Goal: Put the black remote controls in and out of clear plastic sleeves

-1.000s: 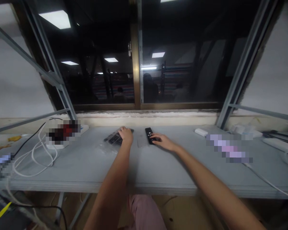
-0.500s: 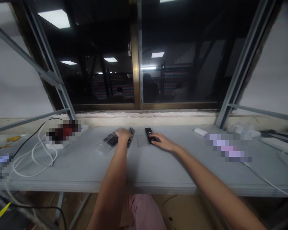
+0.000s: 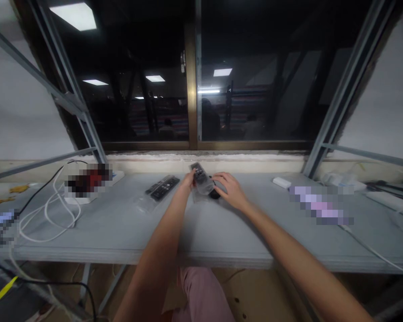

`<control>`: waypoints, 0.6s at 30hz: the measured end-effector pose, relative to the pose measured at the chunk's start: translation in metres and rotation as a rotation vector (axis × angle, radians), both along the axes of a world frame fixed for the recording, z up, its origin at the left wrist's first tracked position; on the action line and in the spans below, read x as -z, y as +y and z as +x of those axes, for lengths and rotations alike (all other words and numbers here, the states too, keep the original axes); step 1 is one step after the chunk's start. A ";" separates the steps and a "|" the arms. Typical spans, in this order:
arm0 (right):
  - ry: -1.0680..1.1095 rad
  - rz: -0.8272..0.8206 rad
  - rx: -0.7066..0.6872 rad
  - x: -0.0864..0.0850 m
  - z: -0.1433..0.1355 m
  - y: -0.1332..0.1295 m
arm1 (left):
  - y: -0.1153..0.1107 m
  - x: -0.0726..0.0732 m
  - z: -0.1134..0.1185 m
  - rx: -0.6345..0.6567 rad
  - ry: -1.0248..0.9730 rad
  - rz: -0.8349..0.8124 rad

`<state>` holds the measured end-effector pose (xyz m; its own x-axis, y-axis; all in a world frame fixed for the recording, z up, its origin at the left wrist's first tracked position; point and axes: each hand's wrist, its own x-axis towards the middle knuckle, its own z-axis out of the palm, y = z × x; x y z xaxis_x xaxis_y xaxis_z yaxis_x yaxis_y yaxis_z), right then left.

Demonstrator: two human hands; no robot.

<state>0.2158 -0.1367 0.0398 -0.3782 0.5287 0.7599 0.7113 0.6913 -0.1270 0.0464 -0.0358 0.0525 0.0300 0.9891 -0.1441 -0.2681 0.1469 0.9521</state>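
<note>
My left hand is closed on a dark remote control in a clear plastic sleeve, held tilted just above the table. My right hand is close beside it, its fingers bent at a second, black remote control. The sleeve overlaps this second remote and hides most of it. Further left, black remote controls in clear plastic lie on the grey table, untouched by either hand. Below the sleeve, a flat transparent piece shows partly on the tabletop.
A white power strip and looped white cable are at the left. On the right lie a small white block, a blurred purple item with a cable, and white adapters. Metal frame posts flank the dark window.
My left hand has moved right from the pile of wrapped remotes, lifting one sleeved remote over to the right hand. The right hand stays near the black remote, which is now partly covered.
</note>
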 end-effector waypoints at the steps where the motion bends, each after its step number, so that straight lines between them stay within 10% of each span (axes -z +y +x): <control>1: -0.018 0.035 0.015 -0.002 0.000 -0.002 | -0.002 0.002 0.003 0.038 -0.030 -0.025; 18: -0.285 0.328 0.212 0.000 0.004 -0.002 | 0.001 0.018 -0.005 0.061 -0.203 -0.118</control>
